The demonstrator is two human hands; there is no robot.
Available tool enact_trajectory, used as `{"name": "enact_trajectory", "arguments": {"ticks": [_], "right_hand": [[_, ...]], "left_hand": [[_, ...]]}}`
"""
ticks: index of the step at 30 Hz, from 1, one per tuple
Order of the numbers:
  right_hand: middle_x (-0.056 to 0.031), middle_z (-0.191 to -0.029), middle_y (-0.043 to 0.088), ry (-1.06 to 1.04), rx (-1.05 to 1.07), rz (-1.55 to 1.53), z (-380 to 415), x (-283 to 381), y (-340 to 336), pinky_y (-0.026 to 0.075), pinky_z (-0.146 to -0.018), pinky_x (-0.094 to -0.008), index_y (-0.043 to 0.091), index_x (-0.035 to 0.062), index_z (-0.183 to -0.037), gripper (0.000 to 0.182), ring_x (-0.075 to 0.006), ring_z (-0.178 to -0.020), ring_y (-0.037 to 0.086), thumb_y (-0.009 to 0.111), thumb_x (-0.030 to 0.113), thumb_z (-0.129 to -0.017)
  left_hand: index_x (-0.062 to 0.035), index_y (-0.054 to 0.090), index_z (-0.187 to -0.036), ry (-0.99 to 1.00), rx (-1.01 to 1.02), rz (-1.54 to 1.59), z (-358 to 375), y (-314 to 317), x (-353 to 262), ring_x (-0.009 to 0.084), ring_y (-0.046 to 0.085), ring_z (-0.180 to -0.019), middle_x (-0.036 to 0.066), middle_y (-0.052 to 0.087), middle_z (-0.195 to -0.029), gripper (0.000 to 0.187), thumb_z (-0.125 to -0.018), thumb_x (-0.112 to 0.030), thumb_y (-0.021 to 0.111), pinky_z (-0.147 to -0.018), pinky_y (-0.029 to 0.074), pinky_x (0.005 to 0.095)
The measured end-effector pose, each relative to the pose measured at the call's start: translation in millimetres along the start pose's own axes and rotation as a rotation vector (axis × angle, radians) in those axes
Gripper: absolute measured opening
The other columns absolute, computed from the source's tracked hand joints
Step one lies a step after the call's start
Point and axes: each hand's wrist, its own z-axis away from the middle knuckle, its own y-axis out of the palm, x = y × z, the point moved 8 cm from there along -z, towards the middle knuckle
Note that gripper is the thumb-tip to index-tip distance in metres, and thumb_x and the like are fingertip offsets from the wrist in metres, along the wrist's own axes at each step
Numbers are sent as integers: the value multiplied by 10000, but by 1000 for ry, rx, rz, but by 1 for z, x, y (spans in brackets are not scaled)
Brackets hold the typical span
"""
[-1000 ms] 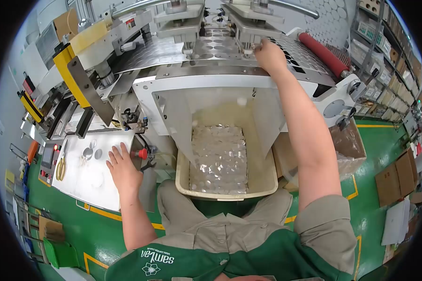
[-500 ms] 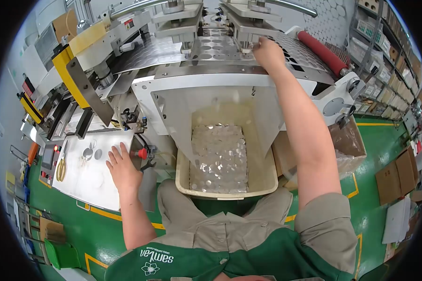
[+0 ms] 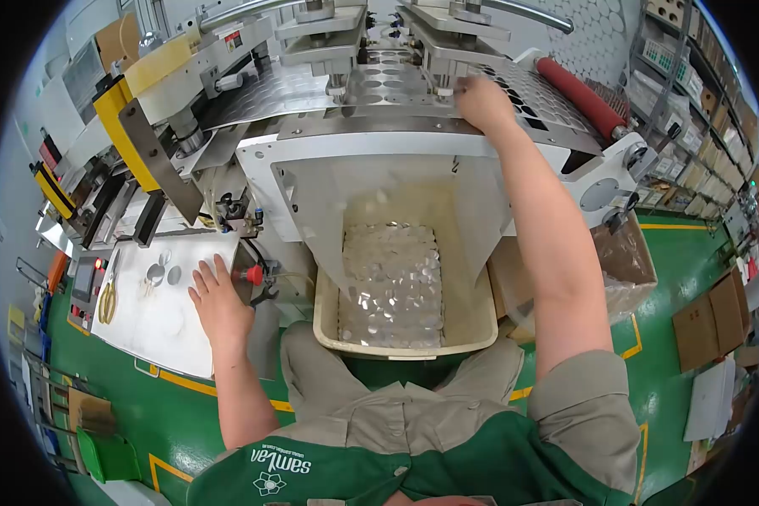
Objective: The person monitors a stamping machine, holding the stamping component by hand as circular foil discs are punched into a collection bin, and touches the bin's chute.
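Observation:
My left hand (image 3: pixel 221 304) lies flat on a white tabletop (image 3: pixel 185 341), palm down with fingers spread, and holds nothing. Left of it are a pair of yellow-handled scissors (image 3: pixel 108 302) and several small round discs (image 3: pixel 174 275). My right arm stretches forward to the machine. There my right hand (image 3: pixel 484 103) is closed beside a metal press post (image 3: pixel 444 80), over a silvery sheet (image 3: pixel 278 91) punched with round holes. Its fingertips are mostly hidden, so I cannot make out what they grip, if anything.
A cream plastic bin (image 3: pixel 320 316) in front of my knees holds many clear discs (image 3: pixel 392 287). A red emergency button (image 3: pixel 255 275) sits right of my left hand. A red roller (image 3: pixel 578 95) is at the machine's right. Cardboard boxes (image 3: pixel 707 325) and a shelf (image 3: pixel 691 80) stand farther right.
My right hand has shifted very slightly down, still at the press post. A few blurred pieces show above the bin. My left hand stays on the tabletop.

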Motion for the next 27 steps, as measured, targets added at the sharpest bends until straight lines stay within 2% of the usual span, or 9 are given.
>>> {"name": "enact_trajectory", "arguments": {"ticks": [2, 4, 7, 11, 13, 17, 20, 25, 27], "right_hand": [[-182, -1026, 688, -23, -25, 6, 1, 1, -3, 482, -873, -468, 665, 87, -1097, 333, -351, -975, 650, 478, 257, -880], [-168, -1027, 693, 13, -197, -50, 2, 1, -15, 481, -878, -459, 667, 110, -1112, 329, -352, -965, 654, 494, 248, -868], [-193, -973, 693, -15, 53, 47, 0, -1, 4, 478, -865, -462, 625, 118, -1197, 372, -357, -935, 658, 505, 230, -864], [-188, -1010, 689, 8, -171, -78, 2, -2, -12, 471, -910, -452, 668, 85, -1114, 344, -365, -965, 649, 508, 247, -855], [-184, -975, 696, -21, 42, 26, 2, -1, 4, 465, -898, -454, 640, 92, -1177, 375, -357, -949, 654, 500, 235, -859], [-197, -1020, 683, -22, -234, -91, 1, -2, -15, 457, -903, -455, 635, 82, -1187, 401, -352, -942, 655, 498, 241, -846], [-196, -994, 686, -90, 4, 30, -1, -3, 9, 478, -863, -486, 667, 83, -1099, 336, -379, -920, 653, 505, 223, -839], [-170, -988, 694, -25, -219, -46, 1, 2, -13, 462, -884, -465, 674, 89, -1077, 314, -351, -968, 647, 510, 246, -859], [-170, -979, 696, -64, -162, -26, 2, 2, -10, 451, -881, -460, 662, 93, -1100, 318, -355, -955, 650, 495, 239, -871]], "left_hand": [[-75, 260, -1478, -7, 2, -6, -1, 0, 0, 400, 260, -1410, 230, 288, -1504, 903, -668, 10, 652, -1155, 203, 505], [-74, 261, -1477, -5, 0, -8, -2, -1, 0, 400, 260, -1409, 230, 289, -1504, 902, -668, 10, 651, -1155, 203, 506], [-72, 262, -1477, 3, -15, -7, -1, 1, 0, 401, 262, -1408, 230, 291, -1502, 906, -666, 6, 657, -1153, 204, 508], [-71, 267, -1477, 2, -10, -1, -1, -1, 0, 408, 269, -1403, 236, 299, -1497, 914, -657, 3, 664, -1149, 212, 513], [-70, 267, -1477, 11, -28, -4, 0, -3, -1, 411, 269, -1403, 243, 298, -1496, 916, -656, 3, 665, -1148, 213, 516], [-67, 270, -1474, 12, -24, -13, -1, 0, 0, 411, 277, -1398, 244, 303, -1492, 926, -648, -7, 683, -1144, 218, 519], [-71, 269, -1474, 17, -32, -10, -1, 0, 0, 412, 276, -1399, 241, 298, -1495, 928, -650, -10, 690, -1143, 222, 521], [-77, 268, -1477, 0, -24, -19, -2, 2, 1, 400, 272, -1404, 229, 299, -1500, 943, -645, -14, 707, -1148, 215, 509], [-78, 266, -1478, 8, -32, -27, -1, 1, 0, 400, 270, -1405, 229, 295, -1502, 944, -646, -15, 708, -1149, 216, 506]]}}
